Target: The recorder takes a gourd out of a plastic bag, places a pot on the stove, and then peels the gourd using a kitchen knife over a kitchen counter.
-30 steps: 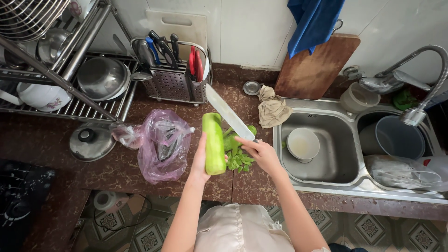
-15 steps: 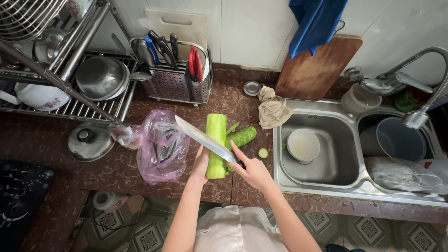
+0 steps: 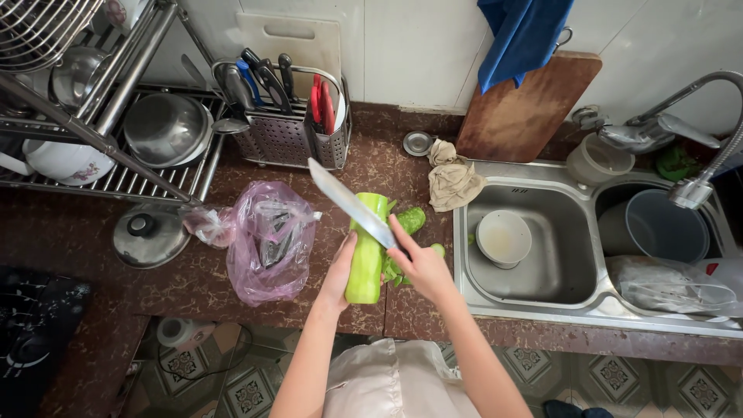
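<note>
My left hand (image 3: 338,272) holds a long pale green gourd (image 3: 366,263) against the brown stone counter (image 3: 193,286). Gripped in my right hand (image 3: 419,261) is a large knife (image 3: 350,203). Its blade lies across the upper part of the gourd and points up and to the left. Dark green peelings (image 3: 408,220) and a small cut piece (image 3: 438,249) lie just right of the gourd.
A pink plastic bag (image 3: 267,240) lies left of the gourd, a pot lid (image 3: 148,234) further left. A utensil rack (image 3: 282,124) and dish rack (image 3: 116,147) stand behind. A steel double sink (image 3: 573,286) with a white bowl (image 3: 503,238) is at right, a rag (image 3: 450,179) at its corner.
The knife swung from pointing up-right of the gourd to lying across it, pointing up-left. My right hand moved in close over the gourd; my left hand kept holding it.
</note>
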